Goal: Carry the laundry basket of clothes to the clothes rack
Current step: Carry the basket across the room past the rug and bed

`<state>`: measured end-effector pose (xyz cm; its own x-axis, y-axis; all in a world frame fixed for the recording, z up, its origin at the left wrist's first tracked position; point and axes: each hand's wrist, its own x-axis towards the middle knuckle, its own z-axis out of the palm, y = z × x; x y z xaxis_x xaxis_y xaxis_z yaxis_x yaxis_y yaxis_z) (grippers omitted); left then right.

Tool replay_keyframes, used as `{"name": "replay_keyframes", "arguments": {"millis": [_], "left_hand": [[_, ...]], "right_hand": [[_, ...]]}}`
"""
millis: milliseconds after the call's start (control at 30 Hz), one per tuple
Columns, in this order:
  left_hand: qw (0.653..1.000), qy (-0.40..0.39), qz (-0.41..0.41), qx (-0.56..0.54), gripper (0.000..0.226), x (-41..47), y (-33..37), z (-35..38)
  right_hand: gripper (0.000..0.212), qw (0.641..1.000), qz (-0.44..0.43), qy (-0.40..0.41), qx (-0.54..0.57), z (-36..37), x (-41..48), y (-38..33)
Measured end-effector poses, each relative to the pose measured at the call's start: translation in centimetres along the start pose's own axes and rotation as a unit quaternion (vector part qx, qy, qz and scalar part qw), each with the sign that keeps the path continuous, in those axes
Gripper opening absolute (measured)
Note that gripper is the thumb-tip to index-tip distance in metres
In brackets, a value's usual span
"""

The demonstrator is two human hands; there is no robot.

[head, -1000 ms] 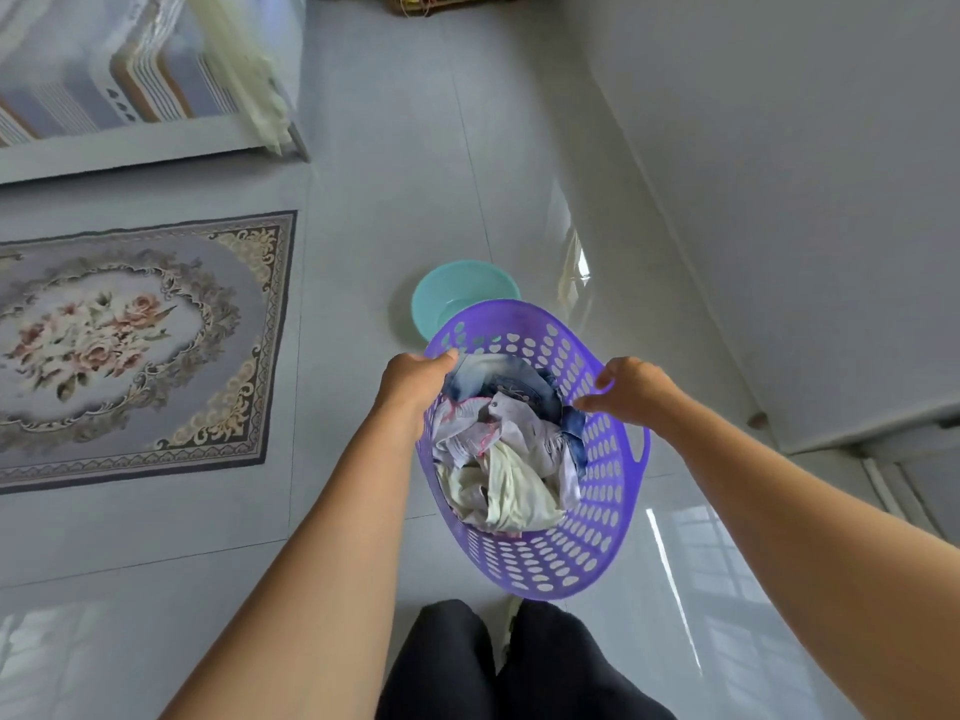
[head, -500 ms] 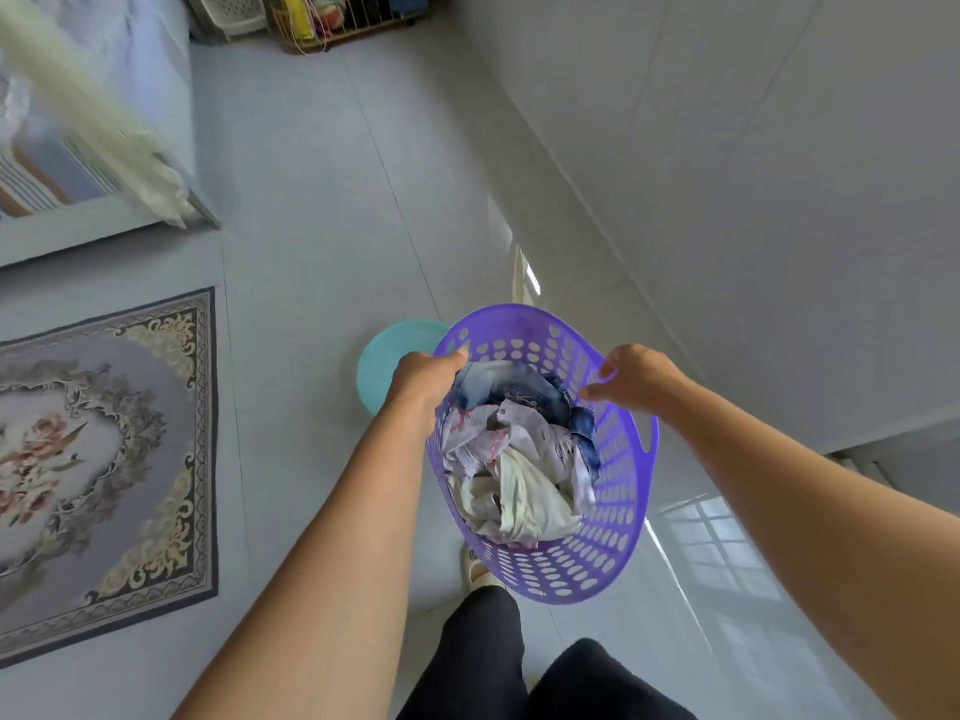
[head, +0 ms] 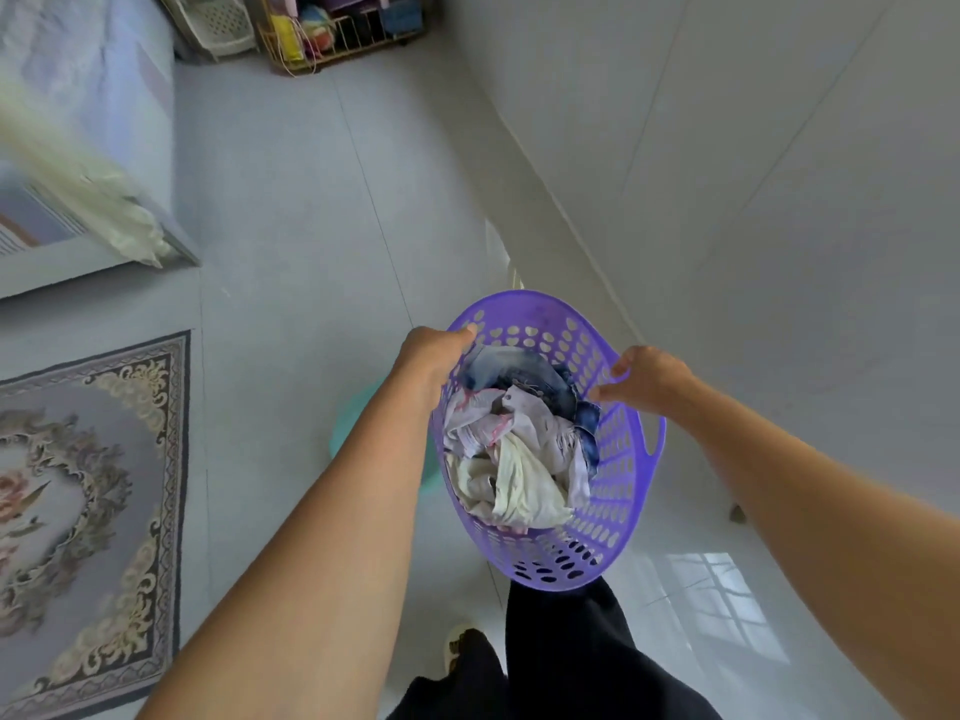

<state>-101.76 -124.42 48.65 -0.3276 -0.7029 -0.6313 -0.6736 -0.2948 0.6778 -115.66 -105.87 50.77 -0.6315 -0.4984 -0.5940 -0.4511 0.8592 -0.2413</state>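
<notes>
The head view looks down on one purple laundry basket (head: 618, 517), which is held in the air above the tiled floor (head: 291, 189), in front of the person's body. Its wall has many oval holes, and one loop handle shows on its right side. Inside lies a crumpled heap of clothes (head: 519, 454): pale white and cream pieces in front, one with pink marks, and blue denim behind them. I cannot count the single pieces.

Two bare hands carry the basket. The left hand (head: 428, 358) has its grip closed over the left rim, with the fingers curled inside the basket. The right hand (head: 647, 379) has its grip closed on the right rim, near the far handle; the fingers wrap the purple edge.

Below the basket are the person's two legs in black trousers (head: 571, 652), and one foot in a light slipper (head: 457, 641) touches the floor. One turquoise basin (head: 353, 433) stands on the floor, partly hidden behind the left forearm. To the left lies one floral rug (head: 88, 511) with a dark ornate border. Farther left is one bed (head: 78, 122), with a blurred pale cloth (head: 88, 200) hanging before it. At the far end stand one white plastic basket (head: 218, 23) and one wire rack (head: 337, 33) with colourful items. A grey wall (head: 727, 200) runs along the right side.
</notes>
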Motion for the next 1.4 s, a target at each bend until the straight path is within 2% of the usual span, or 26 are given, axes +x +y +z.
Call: {"name": "replay_keyframes", "arguments": {"millis": [133,400,600,767,900,1167,1400], "left_hand": [[1.000,0.018,-0.011,-0.005,0.059,3.2,3.9,1.7],[0.999,0.021,-0.042,-0.026,0.060,8.7,11.3,3.1],[0.997,0.030,-0.063,0.014,0.065,15.3,16.3,2.1],[0.997,0.017,-0.071,0.033,0.067,22.8,21.1,0.1],[0.996,-0.004,-0.056,0.063,0.065,27.5,25.8,-1.4],[0.998,0.016,-0.032,0.048,0.063,38.0,35.2,-4.2],[0.999,0.025,-0.031,-0.011,0.061,47.8,43.2,-5.0]], "right_hand": [[0.055,0.999,-0.029,-0.013,-0.036,-4.4,4.8,0.2],[0.059,0.998,-0.049,0.005,-0.038,-11.0,14.4,-1.3],[0.060,0.997,-0.062,-0.016,-0.046,-14.5,22.2,-5.6],[0.060,0.999,-0.031,-0.031,0.009,-17.0,29.2,-9.8],[0.057,0.999,-0.021,-0.033,0.010,-19.7,33.8,-13.0],[0.056,0.999,-0.024,-0.004,0.030,-26.7,44.5,-19.6],[0.052,0.999,-0.034,-0.022,0.027,-33.1,56.0,-24.6]]}}
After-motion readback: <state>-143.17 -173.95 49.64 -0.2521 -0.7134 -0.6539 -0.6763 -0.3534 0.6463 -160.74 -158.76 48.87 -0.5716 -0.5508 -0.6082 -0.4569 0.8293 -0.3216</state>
